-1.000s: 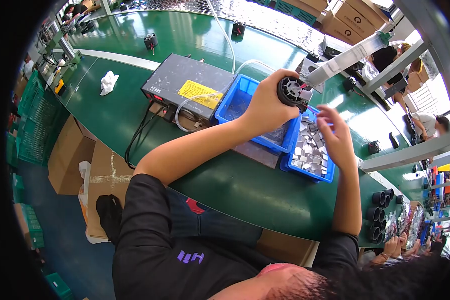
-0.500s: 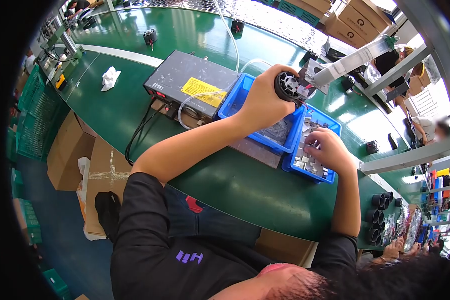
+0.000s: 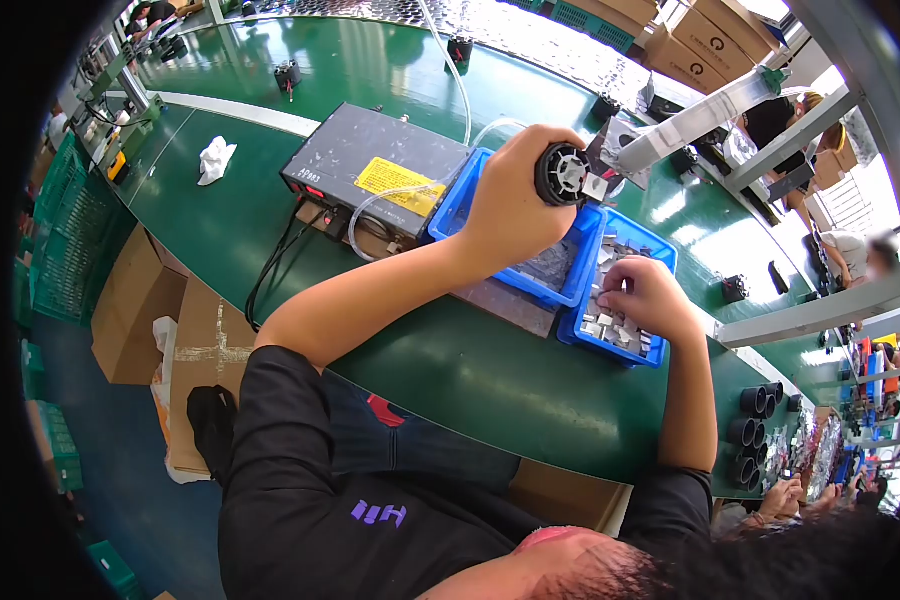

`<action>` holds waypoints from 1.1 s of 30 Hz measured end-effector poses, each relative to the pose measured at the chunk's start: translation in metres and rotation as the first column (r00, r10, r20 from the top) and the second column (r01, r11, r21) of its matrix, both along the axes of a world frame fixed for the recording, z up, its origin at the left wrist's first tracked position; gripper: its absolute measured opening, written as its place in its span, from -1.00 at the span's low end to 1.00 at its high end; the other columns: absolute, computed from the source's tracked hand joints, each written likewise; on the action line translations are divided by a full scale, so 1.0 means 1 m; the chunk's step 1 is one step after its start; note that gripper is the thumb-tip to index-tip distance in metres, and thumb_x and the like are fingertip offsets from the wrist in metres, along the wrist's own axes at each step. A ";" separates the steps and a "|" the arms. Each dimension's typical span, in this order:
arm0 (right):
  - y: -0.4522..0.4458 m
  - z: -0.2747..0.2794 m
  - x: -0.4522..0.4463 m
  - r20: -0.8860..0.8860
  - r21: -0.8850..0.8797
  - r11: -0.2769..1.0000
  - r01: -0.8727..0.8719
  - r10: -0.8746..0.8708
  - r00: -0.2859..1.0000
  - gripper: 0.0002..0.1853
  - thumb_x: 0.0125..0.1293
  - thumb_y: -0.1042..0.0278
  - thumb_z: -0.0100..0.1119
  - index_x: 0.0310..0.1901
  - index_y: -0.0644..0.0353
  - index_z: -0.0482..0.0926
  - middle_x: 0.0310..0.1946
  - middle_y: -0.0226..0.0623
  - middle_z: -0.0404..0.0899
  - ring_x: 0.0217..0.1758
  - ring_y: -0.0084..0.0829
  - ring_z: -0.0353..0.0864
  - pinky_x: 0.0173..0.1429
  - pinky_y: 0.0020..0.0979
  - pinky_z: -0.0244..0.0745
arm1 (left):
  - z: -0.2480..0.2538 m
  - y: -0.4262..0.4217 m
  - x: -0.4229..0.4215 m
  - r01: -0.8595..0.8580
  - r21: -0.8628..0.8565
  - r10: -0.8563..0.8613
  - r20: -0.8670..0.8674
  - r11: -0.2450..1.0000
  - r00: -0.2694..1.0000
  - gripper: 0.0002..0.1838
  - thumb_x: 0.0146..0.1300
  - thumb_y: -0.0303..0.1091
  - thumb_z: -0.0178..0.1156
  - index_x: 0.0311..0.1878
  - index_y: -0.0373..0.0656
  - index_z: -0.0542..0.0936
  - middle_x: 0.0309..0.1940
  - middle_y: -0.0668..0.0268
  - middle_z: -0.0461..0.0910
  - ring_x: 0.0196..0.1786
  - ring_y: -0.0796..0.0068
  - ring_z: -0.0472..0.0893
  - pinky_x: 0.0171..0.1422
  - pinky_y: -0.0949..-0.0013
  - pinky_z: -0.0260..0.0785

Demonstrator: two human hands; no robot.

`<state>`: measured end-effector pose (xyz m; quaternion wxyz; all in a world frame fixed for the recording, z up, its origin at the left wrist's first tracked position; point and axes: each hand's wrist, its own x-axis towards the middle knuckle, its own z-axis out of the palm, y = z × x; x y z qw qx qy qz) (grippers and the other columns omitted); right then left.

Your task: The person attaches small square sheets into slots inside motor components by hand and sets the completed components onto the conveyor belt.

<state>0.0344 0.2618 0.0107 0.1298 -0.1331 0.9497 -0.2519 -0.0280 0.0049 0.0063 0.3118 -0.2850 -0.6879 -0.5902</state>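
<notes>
My left hand (image 3: pixel 520 200) is wrapped round a small black motor (image 3: pixel 562 175) with a spoked, silvery end face, raised above a blue bin (image 3: pixel 560 297). A small silvery piece (image 3: pixel 595 188) shows at the motor's right side. Close by is the dispenser's clear tube with a flat metal plate (image 3: pixel 618 150). My right hand (image 3: pixel 652 300) reaches into a second blue bin (image 3: pixel 670 258), its thumb and fingers closed together among many small flat metal pieces (image 3: pixel 610 328). Whatever is between those fingertips is too small to make out.
A grey control box (image 3: pixel 370 150) with a yellow label stands left of the bins, trailing cables and thin tubing. White tissue (image 3: pixel 216 160) lies on the green table (image 3: pixel 450 370). Black cylinders (image 3: pixel 755 430) stand at the right. A metal frame bar (image 3: pixel 820 315) crosses the right side.
My left hand has drawn slightly left with the motor, whose spoked face now turns more toward me. My right hand stays in the bin, its fingers drawn closer together.
</notes>
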 end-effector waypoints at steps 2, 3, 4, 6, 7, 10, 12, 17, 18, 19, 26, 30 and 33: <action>0.004 -0.001 0.000 0.010 -0.034 0.999 0.016 -0.016 1.000 -0.85 0.13 0.56 0.53 -0.25 0.34 0.78 -0.36 -0.22 0.75 -0.37 -0.35 0.60 -0.13 -0.37 0.61 | 0.002 -0.001 0.002 -0.026 -0.014 0.025 -0.059 1.000 0.998 -0.36 -0.13 -0.70 0.38 0.14 -0.08 0.62 -0.10 0.24 0.72 -0.15 0.24 0.68 0.01 0.30 0.57; 0.005 -0.001 0.001 0.001 -0.049 0.998 0.039 -0.039 0.999 -0.85 0.12 0.55 0.53 -0.25 0.35 0.78 -0.37 -0.23 0.76 -0.38 -0.35 0.60 -0.15 -0.37 0.60 | 0.003 -0.003 0.004 -0.016 -0.002 0.015 -0.130 1.000 0.991 -0.36 -0.14 -0.70 0.38 0.13 -0.07 0.62 -0.11 0.24 0.72 -0.16 0.24 0.68 0.00 0.30 0.57; 0.007 0.000 0.000 -0.008 -0.064 0.996 0.061 -0.062 0.998 -0.85 0.12 0.55 0.53 -0.26 0.35 0.79 -0.39 -0.25 0.76 -0.40 -0.36 0.61 -0.17 -0.36 0.60 | 0.005 -0.004 0.006 -0.006 0.008 0.007 -0.201 1.000 0.980 -0.36 -0.15 -0.70 0.38 0.12 -0.07 0.62 -0.11 0.25 0.72 -0.17 0.24 0.68 -0.01 0.30 0.57; 0.008 0.003 0.000 -0.027 -0.097 0.990 0.105 -0.108 0.994 -0.85 0.10 0.55 0.53 -0.27 0.35 0.80 -0.43 -0.27 0.76 -0.43 -0.36 0.61 -0.21 -0.36 0.58 | 0.009 -0.005 0.011 0.018 0.026 -0.008 -0.342 1.000 0.940 -0.37 -0.16 -0.70 0.39 0.10 -0.07 0.63 -0.12 0.27 0.72 -0.19 0.24 0.67 -0.03 0.30 0.57; 0.008 0.006 0.001 -0.026 -0.098 0.989 0.111 -0.114 0.993 -0.85 0.10 0.55 0.53 -0.27 0.35 0.80 -0.43 -0.27 0.76 -0.43 -0.36 0.61 -0.21 -0.36 0.58 | 0.011 -0.004 0.015 0.025 0.024 -0.015 -0.341 0.999 0.940 -0.37 -0.16 -0.70 0.39 0.10 -0.07 0.63 -0.12 0.27 0.72 -0.19 0.24 0.67 -0.03 0.30 0.57; 0.009 0.018 0.005 -0.026 -0.118 0.976 0.180 -0.185 0.982 -0.88 0.08 0.57 0.52 -0.32 0.36 0.79 -0.44 -0.28 0.77 -0.42 -0.42 0.62 -0.21 -0.39 0.59 | 0.012 0.004 0.035 0.252 -0.015 -0.250 -0.203 0.968 0.947 -0.42 -0.15 -0.66 0.45 0.05 -0.09 0.64 -0.17 0.25 0.73 -0.26 0.19 0.65 -0.14 0.29 0.56; 0.011 0.025 0.007 -0.025 -0.123 0.971 0.207 -0.211 0.977 -0.89 0.07 0.58 0.51 -0.33 0.36 0.79 -0.45 -0.28 0.77 -0.42 -0.44 0.62 -0.21 -0.40 0.59 | 0.010 0.007 0.040 0.329 -0.020 -0.328 -0.153 0.944 0.932 -0.44 -0.14 -0.65 0.47 0.03 -0.09 0.64 -0.18 0.24 0.73 -0.28 0.17 0.65 -0.18 0.29 0.56; 0.023 0.035 0.012 -0.082 -0.151 0.970 0.189 -0.203 0.976 -0.91 0.06 0.65 0.50 -0.36 0.34 0.80 -0.50 -0.33 0.74 -0.43 -0.50 0.57 -0.22 -0.50 0.55 | -0.008 0.013 0.044 0.608 -0.077 -0.551 0.345 0.790 0.760 -0.40 -0.16 -0.68 0.44 0.07 -0.12 0.64 -0.14 0.26 0.75 -0.21 0.35 0.65 -0.04 0.37 0.56; 0.024 0.036 0.012 -0.095 -0.103 0.978 0.180 -0.189 0.977 -0.91 0.08 0.64 0.52 -0.34 0.34 0.81 -0.48 -0.31 0.75 -0.42 -0.50 0.59 -0.22 -0.50 0.56 | -0.010 0.014 0.042 0.622 -0.088 -0.554 0.371 0.778 0.746 -0.41 -0.15 -0.68 0.44 0.06 -0.12 0.64 -0.14 0.26 0.75 -0.20 0.36 0.65 -0.03 0.37 0.56; 0.024 0.036 0.013 -0.107 -0.055 0.984 0.169 -0.174 0.979 -0.91 0.10 0.63 0.53 -0.33 0.34 0.82 -0.46 -0.30 0.76 -0.41 -0.50 0.60 -0.21 -0.49 0.57 | -0.012 0.014 0.041 0.635 -0.099 -0.555 0.396 0.766 0.732 -0.42 -0.15 -0.68 0.43 0.06 -0.13 0.65 -0.14 0.26 0.76 -0.20 0.37 0.65 -0.03 0.37 0.56; 0.010 0.043 0.018 -0.033 -0.656 0.737 0.159 -0.239 0.971 -0.91 0.19 0.63 0.56 -0.26 0.31 0.84 -0.35 -0.25 0.81 -0.37 -0.49 0.64 -0.18 -0.50 0.58 | -0.009 0.012 0.039 0.701 -0.117 -0.571 0.494 0.703 0.655 -0.46 -0.13 -0.63 0.41 0.05 -0.17 0.65 -0.17 0.27 0.75 -0.22 0.37 0.62 -0.05 0.38 0.53; -0.008 0.039 0.028 -0.083 -0.743 0.668 0.032 -0.140 0.987 -0.86 0.18 0.66 0.56 -0.22 0.30 0.83 -0.30 -0.30 0.78 -0.35 -0.52 0.59 -0.20 -0.53 0.51 | -0.003 0.009 0.041 0.732 -0.097 -0.575 0.552 0.675 0.604 -0.51 -0.12 -0.58 0.45 0.00 -0.22 0.66 -0.23 0.18 0.76 -0.32 0.28 0.63 -0.15 0.31 0.55; -0.014 0.034 0.027 -0.123 -0.762 0.646 -0.042 -0.080 0.989 -0.84 0.18 0.67 0.57 -0.20 0.31 0.82 -0.28 -0.33 0.74 -0.33 -0.54 0.55 -0.20 -0.54 0.47 | 0.003 0.007 0.041 0.757 -0.106 -0.570 0.594 0.645 0.569 -0.52 -0.12 -0.55 0.45 -0.02 -0.23 0.66 -0.26 0.18 0.76 -0.34 0.27 0.62 -0.17 0.31 0.53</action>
